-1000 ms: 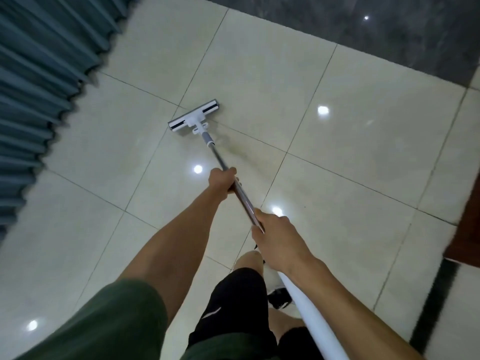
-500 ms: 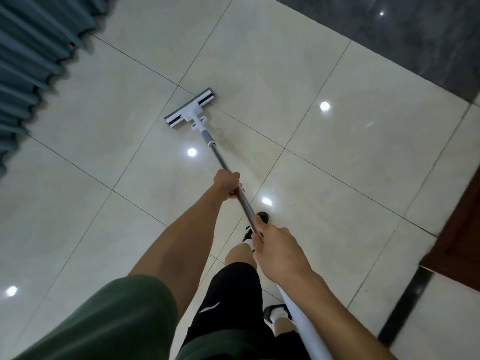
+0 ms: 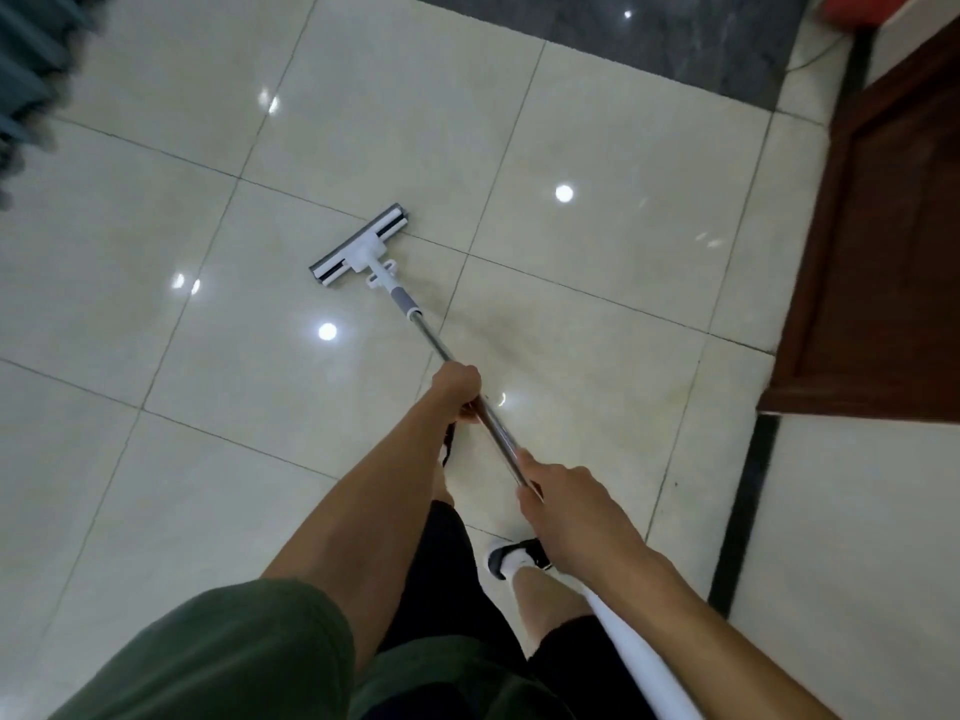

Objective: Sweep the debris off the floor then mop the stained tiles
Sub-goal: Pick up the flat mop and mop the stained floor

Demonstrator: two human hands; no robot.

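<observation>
You clench both hands, left hand [image 3: 457,389] ahead of right hand [image 3: 563,504], round the mop handle [image 3: 452,366] to press its head [image 3: 359,247] flat against the tiles [image 3: 597,330].

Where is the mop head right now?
In the head view, the mop head lies flat on the cream tiles at centre, ahead of the left hand.

Cream tiles [image 3: 597,122] with thin grey grout lines; dark grey marbled strip [image 3: 675,23] beyond. Mop [image 3: 363,249]: white head, grey pad, silver pole. Reddish-brown door [image 3: 883,252]; teal pleated curtain [image 3: 26,59].
</observation>
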